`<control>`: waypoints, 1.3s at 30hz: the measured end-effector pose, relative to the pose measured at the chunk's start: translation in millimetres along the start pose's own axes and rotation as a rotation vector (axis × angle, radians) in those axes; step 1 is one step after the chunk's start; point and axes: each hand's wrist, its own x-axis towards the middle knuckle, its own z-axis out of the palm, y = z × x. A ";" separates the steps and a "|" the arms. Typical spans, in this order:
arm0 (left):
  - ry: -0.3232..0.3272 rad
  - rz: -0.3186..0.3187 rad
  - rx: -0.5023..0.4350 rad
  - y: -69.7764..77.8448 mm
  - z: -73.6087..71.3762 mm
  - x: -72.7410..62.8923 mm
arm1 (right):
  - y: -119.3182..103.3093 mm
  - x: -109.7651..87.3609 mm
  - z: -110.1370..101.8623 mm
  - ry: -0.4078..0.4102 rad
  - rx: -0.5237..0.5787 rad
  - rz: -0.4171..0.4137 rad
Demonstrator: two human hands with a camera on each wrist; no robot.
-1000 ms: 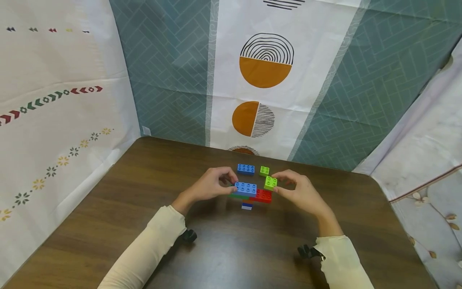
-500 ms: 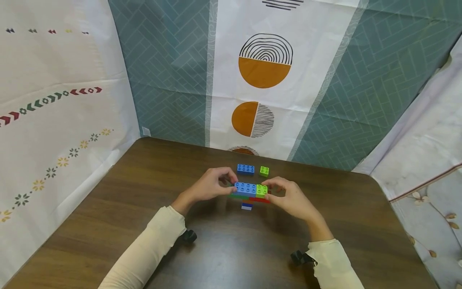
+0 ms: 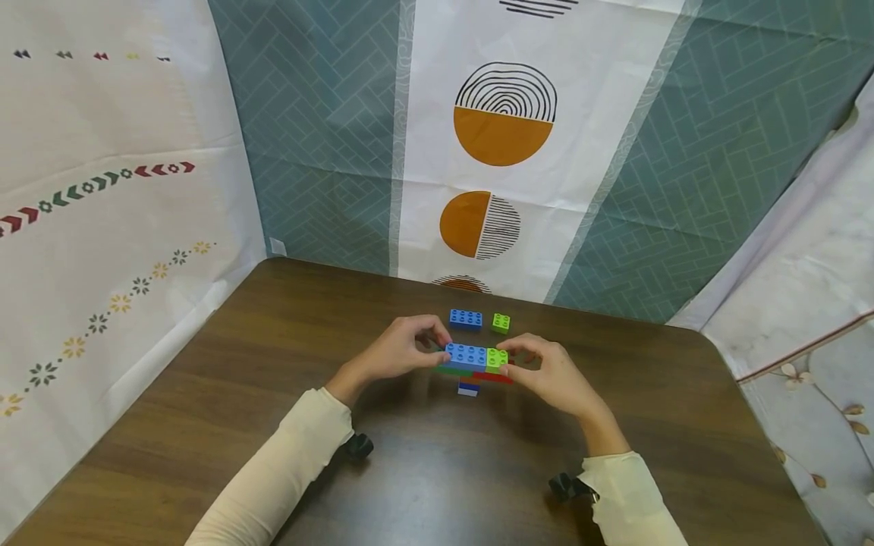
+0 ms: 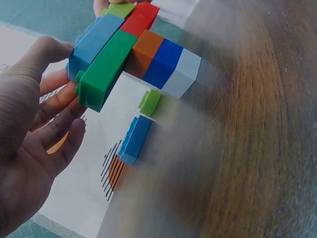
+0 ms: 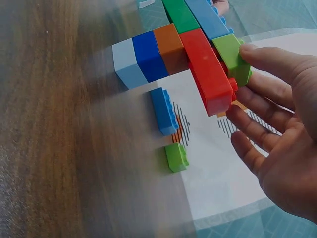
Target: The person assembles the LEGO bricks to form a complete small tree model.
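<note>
A toy-brick structure stands on the table. Its column is a white brick (image 5: 128, 67), a dark blue brick (image 5: 150, 57) and an orange brick (image 5: 171, 47). Across the column's top lie a green brick (image 4: 106, 69) and a red brick (image 5: 208, 72), end to end. A light blue brick (image 3: 466, 358) sits over the green one, and a lime green brick (image 3: 497, 359) adjoins it above the red. My left hand (image 3: 399, 350) pinches the light blue brick at its left end. Thumb and fingers of my right hand (image 3: 551, 371) pinch the lime green brick.
Behind the structure lie a loose blue brick (image 3: 466, 320) and a loose small lime green brick (image 3: 501, 324). The brown wooden table (image 3: 423, 478) ends at patterned cloth hangings (image 3: 328, 189) at the back and both sides.
My right hand has moved left and down, bringing the lime green brick from the right against the light blue brick, above the red one. My left hand keeps its place.
</note>
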 end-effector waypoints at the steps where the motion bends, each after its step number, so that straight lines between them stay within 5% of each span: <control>1: 0.001 0.001 0.001 -0.2 0.1 0.2 | -0.4 0.0 0.3 0.004 -0.003 -0.001; 26: 0.035 -0.002 -0.008 0.8 3.2 1.4 | -2.5 -0.4 7.2 0.064 -0.013 0.004; 39: -0.003 0.020 0.006 -0.9 4.1 1.9 | -2.1 -3.6 -0.8 0.034 -0.036 -0.004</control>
